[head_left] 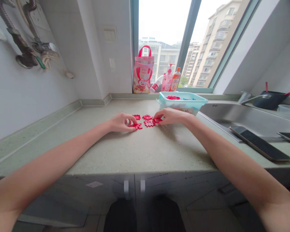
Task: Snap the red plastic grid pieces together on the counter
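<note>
Both forearms outstretched, left grip (122, 122) and right grip (168, 116) each pinching red puzzle pieces (146, 121) between them.

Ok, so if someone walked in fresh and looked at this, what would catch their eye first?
Probably the red puzzle pieces lying flat mid-counter, with the left hand and right hand resting on them from either side. Just behind the right hand sits a pale blue plastic bin with more red pieces inside. At the window, a pink gift bag stands on the sill beside some bottles.
</note>
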Demonstrator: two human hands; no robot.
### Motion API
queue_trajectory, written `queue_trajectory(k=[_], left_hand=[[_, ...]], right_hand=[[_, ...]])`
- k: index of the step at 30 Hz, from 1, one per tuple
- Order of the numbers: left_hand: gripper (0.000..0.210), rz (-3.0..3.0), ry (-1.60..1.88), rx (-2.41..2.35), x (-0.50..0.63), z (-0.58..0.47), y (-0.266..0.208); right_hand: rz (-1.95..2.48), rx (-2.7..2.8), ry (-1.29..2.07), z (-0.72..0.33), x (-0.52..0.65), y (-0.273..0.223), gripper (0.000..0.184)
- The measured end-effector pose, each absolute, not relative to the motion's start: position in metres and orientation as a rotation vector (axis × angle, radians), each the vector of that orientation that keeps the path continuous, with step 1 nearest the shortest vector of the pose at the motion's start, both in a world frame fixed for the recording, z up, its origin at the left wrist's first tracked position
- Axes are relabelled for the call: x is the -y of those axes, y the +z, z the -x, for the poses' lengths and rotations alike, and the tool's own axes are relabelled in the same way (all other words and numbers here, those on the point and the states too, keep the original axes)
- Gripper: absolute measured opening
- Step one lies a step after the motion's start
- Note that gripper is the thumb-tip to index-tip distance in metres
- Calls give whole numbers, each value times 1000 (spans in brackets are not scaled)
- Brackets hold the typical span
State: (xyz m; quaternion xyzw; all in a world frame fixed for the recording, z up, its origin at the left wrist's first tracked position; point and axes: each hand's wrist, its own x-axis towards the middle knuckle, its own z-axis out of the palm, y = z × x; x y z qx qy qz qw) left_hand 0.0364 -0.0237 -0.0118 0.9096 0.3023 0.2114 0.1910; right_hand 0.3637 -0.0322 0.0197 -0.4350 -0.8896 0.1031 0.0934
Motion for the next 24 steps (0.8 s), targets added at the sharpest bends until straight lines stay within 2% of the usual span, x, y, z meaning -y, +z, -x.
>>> queue_trajectory(k=[7,13,15,19,24], left_hand=[[35,-2479,501,-1035,2,6,-6],[57,-2598,602,-1012,-4,-7,-12],[61,-2671,533,-961,-7,-17,-15],[60,-2690,355,-884,-6,-26,-17],[62,-2691,400,-921,4,-25,-15]], right_hand=[[1111,2496,508,-351,33,6,42],[1045,2541,540,-344,32,-1,28],[1073,2532,542,-342,32,-2,28],[1105,2477,565,-338,34,-5,31],[1046,2452,527,-337,33,-8,33]])
